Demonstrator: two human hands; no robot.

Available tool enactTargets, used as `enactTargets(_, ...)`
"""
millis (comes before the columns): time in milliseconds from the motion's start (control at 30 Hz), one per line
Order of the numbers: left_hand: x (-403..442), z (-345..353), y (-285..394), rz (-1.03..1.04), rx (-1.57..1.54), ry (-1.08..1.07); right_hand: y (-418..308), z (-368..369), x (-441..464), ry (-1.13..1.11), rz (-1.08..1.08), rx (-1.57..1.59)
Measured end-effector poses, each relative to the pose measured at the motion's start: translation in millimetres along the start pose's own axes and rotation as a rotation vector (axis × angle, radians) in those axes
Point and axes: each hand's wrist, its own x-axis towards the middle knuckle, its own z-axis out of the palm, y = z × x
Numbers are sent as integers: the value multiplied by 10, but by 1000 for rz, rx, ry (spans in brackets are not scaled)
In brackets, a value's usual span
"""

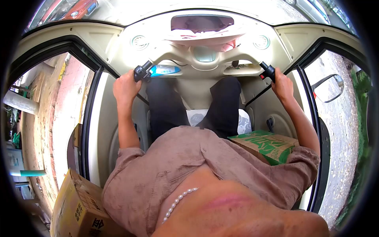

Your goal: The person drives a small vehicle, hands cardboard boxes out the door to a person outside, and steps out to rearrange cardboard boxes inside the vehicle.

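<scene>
Inside a small vehicle cabin, my left hand (126, 87) is wrapped round the left grip of the handlebar (205, 59), just behind the black switch housing (143, 72). My right hand (282, 85) closes round the right grip, beside a black housing with a red button (267, 73). The grips themselves are largely hidden by my fingers. Under the left end of the bar, a blue and white packet (165, 70) lies in the dashboard recess. My dark-trousered legs are below the bar.
A green and brown carton (268, 145) lies by my right side; a cardboard box (85, 205) is at lower left. Door frames flank both sides. Outside are a mirror (329, 88) on the right, a red car (75, 12) at upper left and another vehicle at upper right.
</scene>
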Motion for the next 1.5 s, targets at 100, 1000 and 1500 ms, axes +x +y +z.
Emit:
enactTargets(100, 62, 3, 9, -11, -3, -8, -37, -24, 1, -8, 16, -7)
enactTargets(1000, 830, -1369, 410, 732, -955, 405, 9, 39, 32, 13, 16, -20)
enactTargets(1500, 1110, -2179, 1026, 1420, -969, 852, 27, 78, 73, 1, 56, -16)
